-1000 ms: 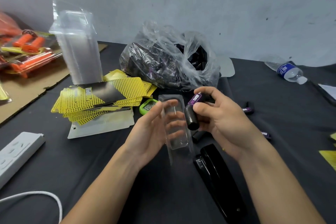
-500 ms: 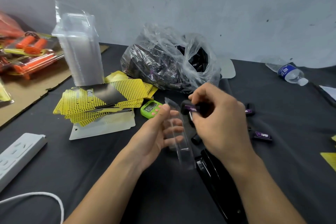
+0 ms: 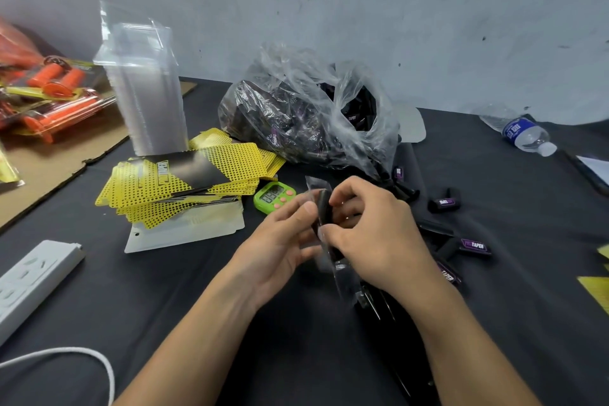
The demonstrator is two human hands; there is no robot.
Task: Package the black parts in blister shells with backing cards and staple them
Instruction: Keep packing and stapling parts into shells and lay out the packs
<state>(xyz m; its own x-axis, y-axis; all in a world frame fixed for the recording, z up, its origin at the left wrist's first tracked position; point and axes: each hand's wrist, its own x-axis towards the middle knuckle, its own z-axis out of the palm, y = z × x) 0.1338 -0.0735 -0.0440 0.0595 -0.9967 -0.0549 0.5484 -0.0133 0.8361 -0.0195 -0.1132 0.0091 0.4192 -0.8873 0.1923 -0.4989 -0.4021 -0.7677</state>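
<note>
- The stapler (image 3: 382, 313) lies nearest on the dark tabletop (image 3: 148, 290), half hidden by the right forearm and untouched.
- The left hand (image 3: 280, 241) has its grip curled round the clear blister shell (image 3: 329, 265), with the thumb on the shell's edge.
- The right hand (image 3: 372, 234) has its grip pinching the black part (image 3: 324, 208), which stands upright against the shell between both hands.
- A second ago the part was held beside the open shell. Now it is pressed into it, so seating looks nearly done, with the card and staples still to come.
- Loose parts (image 3: 443, 204) lie to the right.
- The yellow backing cards (image 3: 184, 181) lie farther left, beside a green timer (image 3: 275, 196).
- The bag of parts (image 3: 296, 122) and the stack of empty shells (image 3: 145, 92) are farthest.
</note>
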